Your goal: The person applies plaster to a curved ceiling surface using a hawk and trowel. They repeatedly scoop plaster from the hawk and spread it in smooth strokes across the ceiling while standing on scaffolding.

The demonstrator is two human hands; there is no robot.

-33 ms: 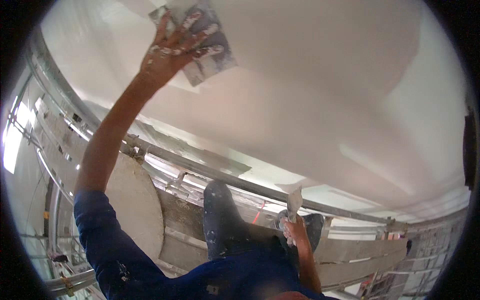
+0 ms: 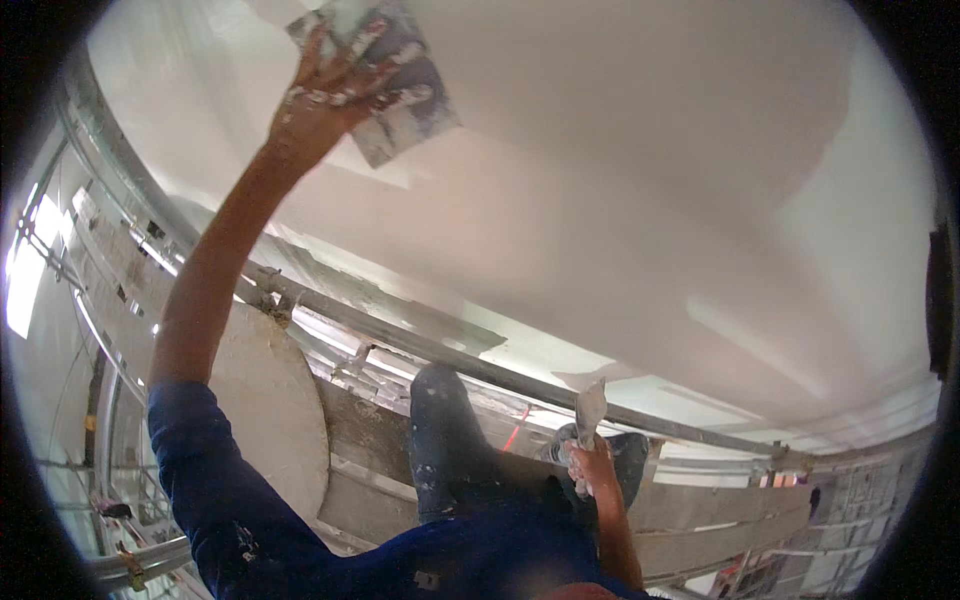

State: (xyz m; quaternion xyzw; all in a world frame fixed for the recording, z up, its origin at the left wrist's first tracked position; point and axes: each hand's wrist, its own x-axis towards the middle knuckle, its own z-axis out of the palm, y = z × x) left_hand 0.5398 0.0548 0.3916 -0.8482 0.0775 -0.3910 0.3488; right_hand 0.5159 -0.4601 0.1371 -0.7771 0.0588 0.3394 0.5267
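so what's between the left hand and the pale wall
In the head view, a flat, smeared grey plate lies between the left hand and the pale wall.

this looks like a building site, up on scaffolding: planks [image 2: 725, 507] form a walkway, and a metal rail [image 2: 400, 337] runs along their far edge. beyond that edge spreads a broad wall [image 2: 600, 190] with a patchy, smeared coat in white and pinkish grey. metal poles [image 2: 165, 553] cross past the planks' left end, and the worker's trousers [image 2: 440, 440] are flecked with white.
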